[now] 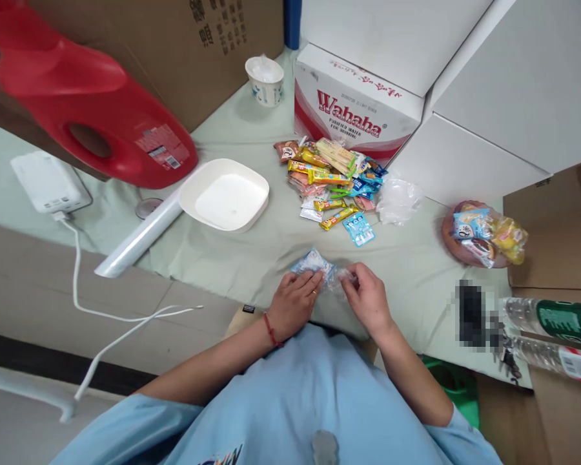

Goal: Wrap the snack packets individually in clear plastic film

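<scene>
My left hand (297, 298) lies flat on a small blue and white packet (312, 259) near the front edge of the cloth-covered table, fingers stretched out over it. Clear plastic film (337, 279) spreads to the right of the packet. My right hand (368, 298) pinches the end of that film between thumb and fingers. Just beyond my hands is a heap of wrapped snacks (326, 174), with a light blue sachet (359, 229) at its near side. A crumpled clear plastic bag (399, 199) sits at the heap's right.
A white square bowl (230, 195) stands left of the snacks, beside a plastic-film roll (142, 229) and a big red jug (111, 123). At the back are a paper cup (265, 87) and a Wahaha carton (353, 106). A snack-filled bowl (452, 248) and water bottles (552, 320) are right.
</scene>
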`<act>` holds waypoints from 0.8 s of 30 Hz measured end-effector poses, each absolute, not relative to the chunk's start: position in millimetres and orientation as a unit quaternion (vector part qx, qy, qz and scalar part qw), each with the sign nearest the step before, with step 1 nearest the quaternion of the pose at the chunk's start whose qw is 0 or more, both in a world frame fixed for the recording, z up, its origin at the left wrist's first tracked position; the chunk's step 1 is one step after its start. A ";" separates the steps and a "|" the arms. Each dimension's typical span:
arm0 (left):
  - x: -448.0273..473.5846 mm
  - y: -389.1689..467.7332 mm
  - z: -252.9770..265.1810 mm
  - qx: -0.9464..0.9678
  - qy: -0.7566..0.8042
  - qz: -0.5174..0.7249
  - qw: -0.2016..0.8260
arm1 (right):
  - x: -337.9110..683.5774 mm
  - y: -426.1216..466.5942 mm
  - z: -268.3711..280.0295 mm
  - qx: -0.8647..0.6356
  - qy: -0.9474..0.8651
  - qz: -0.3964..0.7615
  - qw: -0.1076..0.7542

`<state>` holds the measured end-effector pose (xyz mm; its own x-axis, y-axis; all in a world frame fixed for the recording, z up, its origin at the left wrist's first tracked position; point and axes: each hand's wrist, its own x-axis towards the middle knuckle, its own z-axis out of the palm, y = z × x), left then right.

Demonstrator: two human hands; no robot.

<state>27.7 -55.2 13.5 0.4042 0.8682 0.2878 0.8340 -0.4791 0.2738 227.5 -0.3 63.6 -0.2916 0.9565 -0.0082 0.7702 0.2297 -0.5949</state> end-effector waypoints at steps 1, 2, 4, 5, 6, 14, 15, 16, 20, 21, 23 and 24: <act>29.0 -56.0 10.8 0.839 0.505 0.198 0.037 | 215.8 8.0 67.5 -0.558 -0.769 0.247 0.192; 30.2 -56.4 8.8 0.844 0.500 0.194 0.034 | 202.3 16.9 70.0 -0.550 -0.779 0.238 0.187; 30.3 -57.5 7.5 0.852 0.489 0.183 0.036 | 173.0 33.4 70.7 -0.541 -0.801 0.222 0.129; 28.5 -58.9 8.4 0.855 0.484 0.180 0.041 | 159.1 39.8 69.6 -0.540 -0.810 0.215 0.083; 25.0 -61.5 10.1 0.858 0.479 0.180 0.047 | 146.9 44.4 68.0 -0.538 -0.816 0.207 0.037; -47.8 -101.6 3.7 0.817 0.507 0.252 0.108 | 119.7 28.3 66.3 -0.506 -0.851 0.138 -0.035; -53.6 -100.7 0.3 0.808 0.517 0.263 0.104 | 118.5 25.1 66.4 -0.505 -0.852 0.131 -0.037; -56.9 -97.8 -2.2 0.798 0.528 0.274 0.099 | 117.4 22.7 66.4 -0.507 -0.852 0.125 -0.039; -52.7 -77.6 -4.9 0.770 0.553 0.307 0.086 | 128.5 20.2 70.3 -0.521 -0.845 0.117 -0.019; -50.3 -72.9 -5.3 0.765 0.556 0.314 0.087 | 139.6 21.7 73.6 -0.531 -0.838 0.125 0.001; -47.4 -66.5 -8.0 0.759 0.560 0.318 0.095 | 176.9 28.8 84.7 -0.564 -0.808 0.156 0.071; -47.0 -64.8 -10.4 0.758 0.562 0.316 0.097 | 203.5 35.1 92.7 -0.582 -0.785 0.175 0.121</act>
